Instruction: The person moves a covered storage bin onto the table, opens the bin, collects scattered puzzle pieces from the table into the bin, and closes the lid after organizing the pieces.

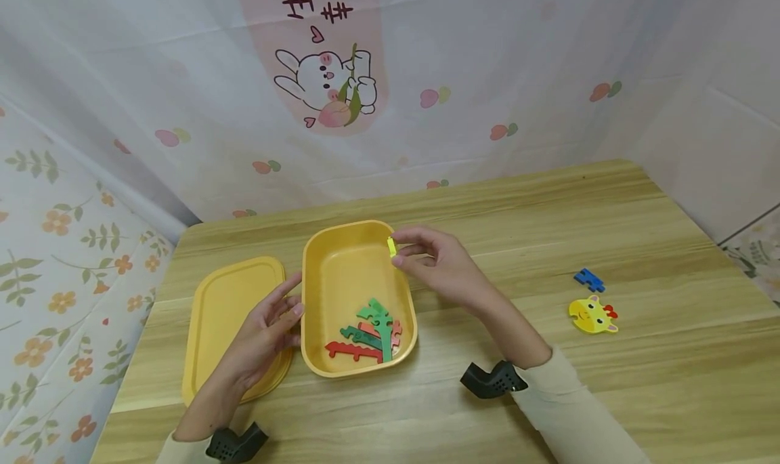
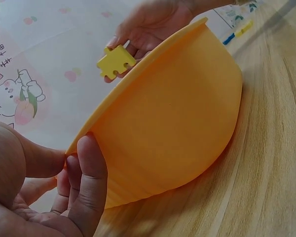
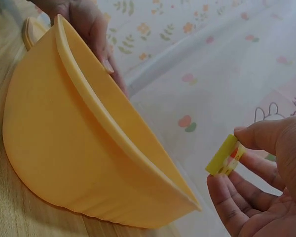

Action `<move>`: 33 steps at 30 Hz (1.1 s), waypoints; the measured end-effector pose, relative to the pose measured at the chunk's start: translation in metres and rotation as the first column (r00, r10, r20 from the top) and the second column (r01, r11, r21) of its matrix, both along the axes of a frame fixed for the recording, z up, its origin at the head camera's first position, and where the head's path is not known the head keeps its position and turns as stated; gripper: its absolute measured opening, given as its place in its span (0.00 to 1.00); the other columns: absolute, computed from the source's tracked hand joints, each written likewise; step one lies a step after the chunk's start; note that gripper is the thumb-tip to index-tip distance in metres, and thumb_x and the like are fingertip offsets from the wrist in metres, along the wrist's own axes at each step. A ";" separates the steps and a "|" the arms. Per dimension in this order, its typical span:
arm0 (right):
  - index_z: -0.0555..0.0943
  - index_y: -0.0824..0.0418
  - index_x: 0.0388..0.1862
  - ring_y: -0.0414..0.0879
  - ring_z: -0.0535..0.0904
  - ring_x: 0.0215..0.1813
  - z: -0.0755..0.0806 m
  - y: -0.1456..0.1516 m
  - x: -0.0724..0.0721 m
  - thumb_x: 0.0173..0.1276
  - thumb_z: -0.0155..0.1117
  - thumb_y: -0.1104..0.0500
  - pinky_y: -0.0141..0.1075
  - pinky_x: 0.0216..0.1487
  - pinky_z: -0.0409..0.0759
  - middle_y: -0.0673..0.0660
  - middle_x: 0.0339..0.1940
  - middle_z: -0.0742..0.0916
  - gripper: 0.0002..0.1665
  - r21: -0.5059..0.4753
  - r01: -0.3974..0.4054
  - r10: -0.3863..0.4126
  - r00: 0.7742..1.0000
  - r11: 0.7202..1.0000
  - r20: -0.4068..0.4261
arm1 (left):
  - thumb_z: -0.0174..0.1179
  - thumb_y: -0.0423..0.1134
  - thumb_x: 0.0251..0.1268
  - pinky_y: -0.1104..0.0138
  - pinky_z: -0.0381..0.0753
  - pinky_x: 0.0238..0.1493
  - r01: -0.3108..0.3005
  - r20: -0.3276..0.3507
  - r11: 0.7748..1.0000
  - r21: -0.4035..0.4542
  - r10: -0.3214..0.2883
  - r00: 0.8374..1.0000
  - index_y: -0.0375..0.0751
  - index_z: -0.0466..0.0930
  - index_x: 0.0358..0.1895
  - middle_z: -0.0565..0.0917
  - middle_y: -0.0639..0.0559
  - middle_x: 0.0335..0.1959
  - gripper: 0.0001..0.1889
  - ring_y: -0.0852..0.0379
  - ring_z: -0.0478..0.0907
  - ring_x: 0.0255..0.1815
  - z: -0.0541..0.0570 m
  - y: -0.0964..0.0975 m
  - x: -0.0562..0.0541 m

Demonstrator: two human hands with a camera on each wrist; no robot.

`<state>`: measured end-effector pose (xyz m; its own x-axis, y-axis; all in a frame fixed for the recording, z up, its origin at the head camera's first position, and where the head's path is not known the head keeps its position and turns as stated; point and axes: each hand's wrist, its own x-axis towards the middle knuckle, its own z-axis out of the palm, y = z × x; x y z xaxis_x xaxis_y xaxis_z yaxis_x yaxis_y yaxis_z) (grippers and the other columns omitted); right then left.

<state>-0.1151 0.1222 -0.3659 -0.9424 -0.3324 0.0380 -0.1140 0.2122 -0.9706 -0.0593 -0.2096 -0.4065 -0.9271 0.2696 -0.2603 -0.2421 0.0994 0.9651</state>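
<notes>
A yellow plastic box (image 1: 341,274) stands uncovered in front of me. My left hand (image 1: 268,328) grips its left rim, the thumb at the edge and fingers against the outer wall in the left wrist view. Above the box's far right rim, my right hand (image 1: 447,264) pinches a small yellow puzzle piece (image 1: 392,247) between thumb and fingertips. That piece (image 2: 116,61) shows a notched edge in the left wrist view, and its printed face (image 3: 233,159) is partly visible from the right wrist. Inside the box's near right corner lie a light green puzzle piece (image 1: 382,322), a dark green one and red ones.
A yellow lid (image 1: 234,315) lies on the wooden table (image 1: 487,423) left of the box, partly under my left forearm. Far to the right are a blue puzzle piece (image 1: 589,280) and a yellow giraffe-head piece (image 1: 592,315). A printed curtain (image 1: 463,57) hangs behind the table.
</notes>
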 end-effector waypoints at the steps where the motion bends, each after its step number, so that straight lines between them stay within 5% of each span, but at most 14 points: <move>1: 0.82 0.57 0.66 0.51 0.84 0.62 0.000 0.000 0.000 0.75 0.71 0.56 0.39 0.61 0.88 0.55 0.63 0.86 0.23 0.003 -0.002 0.002 1.000 1.000 -0.007 | 0.54 0.39 0.84 0.71 0.88 0.44 -0.001 0.000 1.000 -0.002 0.001 1.000 0.47 0.49 0.87 0.80 0.56 0.58 0.36 0.63 0.83 0.49 0.000 0.000 0.000; 15: 0.82 0.56 0.68 0.51 0.86 0.60 -0.005 -0.006 0.002 0.75 0.70 0.57 0.40 0.58 0.89 0.56 0.63 0.87 0.24 0.065 -0.064 0.065 0.998 0.996 -0.021 | 0.54 0.39 0.84 0.71 0.88 0.44 -0.003 0.001 1.000 0.001 0.003 1.000 0.48 0.48 0.87 0.80 0.56 0.57 0.36 0.63 0.83 0.48 -0.001 0.001 0.000; 33: 0.84 0.60 0.65 0.50 0.87 0.57 -0.008 -0.011 0.006 0.71 0.74 0.63 0.42 0.61 0.88 0.55 0.66 0.88 0.24 0.219 -0.119 0.174 0.951 0.969 -0.255 | 0.53 0.39 0.85 0.71 0.88 0.44 0.009 0.001 1.000 0.010 -0.009 1.000 0.48 0.47 0.88 0.81 0.58 0.58 0.37 0.63 0.83 0.49 0.001 0.000 0.000</move>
<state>-0.1086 0.1110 -0.3737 -0.8462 -0.4926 0.2032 -0.4099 0.3581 -0.8389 -0.0589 -0.2099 -0.4060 -0.9244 0.2804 -0.2587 -0.2423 0.0923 0.9658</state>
